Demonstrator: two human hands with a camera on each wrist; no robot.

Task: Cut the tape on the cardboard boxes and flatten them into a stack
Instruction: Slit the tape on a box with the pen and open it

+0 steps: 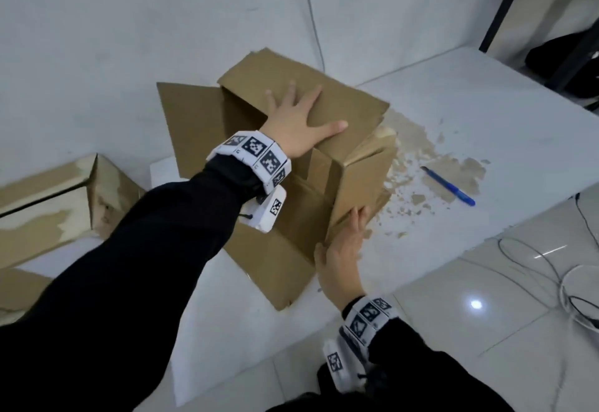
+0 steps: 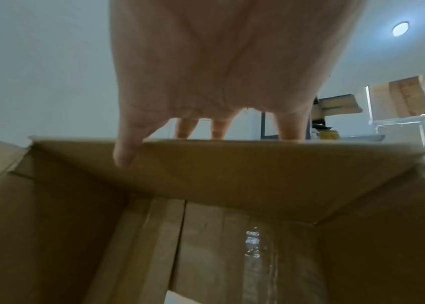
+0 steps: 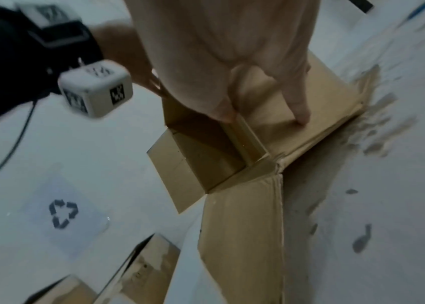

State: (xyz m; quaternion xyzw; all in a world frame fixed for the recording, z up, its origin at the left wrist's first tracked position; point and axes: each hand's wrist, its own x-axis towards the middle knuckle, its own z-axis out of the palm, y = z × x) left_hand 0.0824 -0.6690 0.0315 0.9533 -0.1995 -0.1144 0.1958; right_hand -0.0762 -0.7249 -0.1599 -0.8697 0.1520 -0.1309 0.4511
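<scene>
An opened cardboard box (image 1: 353, 103) stands skewed on the white table (image 1: 486, 94), its flaps spread out. My left hand (image 1: 298, 123) lies flat on the far top panel, fingers straight and spread. In the left wrist view the left hand (image 2: 219, 61) reaches over the panel's edge above the box's inside (image 2: 232, 174), where clear tape (image 2: 253, 246) shines on the bottom flaps. My right hand (image 1: 343, 249) presses straight fingers against the near right side wall. From the right wrist, the right hand (image 3: 232, 51) touches that panel of the box (image 3: 245, 226).
A blue utility knife (image 1: 449, 186) lies on the table right of the box, among torn brown paper scraps (image 1: 421, 152). A second box (image 1: 42, 204) sits at the left. Cables (image 1: 534, 259) trail on the tiled floor at the right. A dark frame (image 1: 505, 6) stands at the far right.
</scene>
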